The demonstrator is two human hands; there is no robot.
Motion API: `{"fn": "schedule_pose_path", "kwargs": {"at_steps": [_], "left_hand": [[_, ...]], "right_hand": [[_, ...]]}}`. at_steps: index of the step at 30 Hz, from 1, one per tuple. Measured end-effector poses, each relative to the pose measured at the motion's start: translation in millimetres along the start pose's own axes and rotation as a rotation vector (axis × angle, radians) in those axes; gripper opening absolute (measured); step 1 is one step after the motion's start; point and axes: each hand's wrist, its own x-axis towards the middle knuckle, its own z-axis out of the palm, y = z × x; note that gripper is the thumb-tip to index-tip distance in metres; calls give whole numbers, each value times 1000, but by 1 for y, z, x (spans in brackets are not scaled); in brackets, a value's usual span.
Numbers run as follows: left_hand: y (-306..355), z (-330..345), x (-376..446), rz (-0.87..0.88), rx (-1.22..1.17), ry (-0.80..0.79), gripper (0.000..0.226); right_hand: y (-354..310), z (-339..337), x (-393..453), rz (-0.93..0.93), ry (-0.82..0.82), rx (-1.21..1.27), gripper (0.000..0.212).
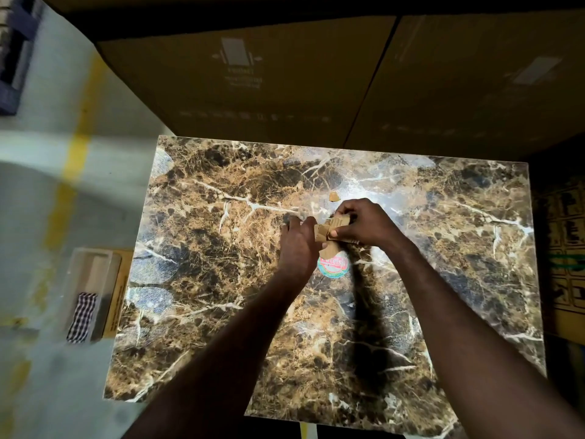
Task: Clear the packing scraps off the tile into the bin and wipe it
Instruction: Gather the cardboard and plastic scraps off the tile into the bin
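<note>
Brown cardboard scraps (329, 232), torn, crumpled, bunched mid-tile (221, 248) beside round teal-pink sticker (334, 265). Right hand (364, 223) grip pinched bundle; left hand (297, 245) fingers straight against it. Small scrap (333, 196) lay just beyond.

scraps (329, 231) lie mid-tile (221, 312); bin (91, 280) left of it, boxes (253, 83) behind.

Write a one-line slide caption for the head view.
Both hands, left and right, gather brown cardboard scraps on the marble-patterned tile, one small scrap lying beyond them.
</note>
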Motion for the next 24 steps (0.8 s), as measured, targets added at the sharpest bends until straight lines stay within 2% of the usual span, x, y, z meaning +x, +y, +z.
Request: {"fn": "schedule_pose_path", "kwargs": {"at_steps": [3,6,9,12,15,18,19,21,24], "left_hand": [[-1,-11,2,19,-132,7,29],[-8,-20,6,-50,-311,38,25],[-13,-19,7,-112,-458,84,25],[-13,-17,6,-209,-714,20,22],[-14,-17,3,-269,-992,-74,30],[-18,-21,-2,-324,-1200,-108,23],[-19,-22,-4,-343,-1262,-118,24],[-22,-23,-8,-364,-1369,-152,32],[-26,-24,-13,-357,-1311,-134,24]], "right_hand": [[7,1,-18,82,103,272,33],[3,6,-38,169,165,620,38],[-10,26,-50,194,162,780,33],[-19,55,-51,192,209,863,26],[-23,78,-44,178,304,841,26],[-25,91,-36,146,339,665,43],[-26,93,-33,143,342,600,50],[-26,96,-30,113,358,456,51],[-30,94,-27,26,379,316,38]]}}
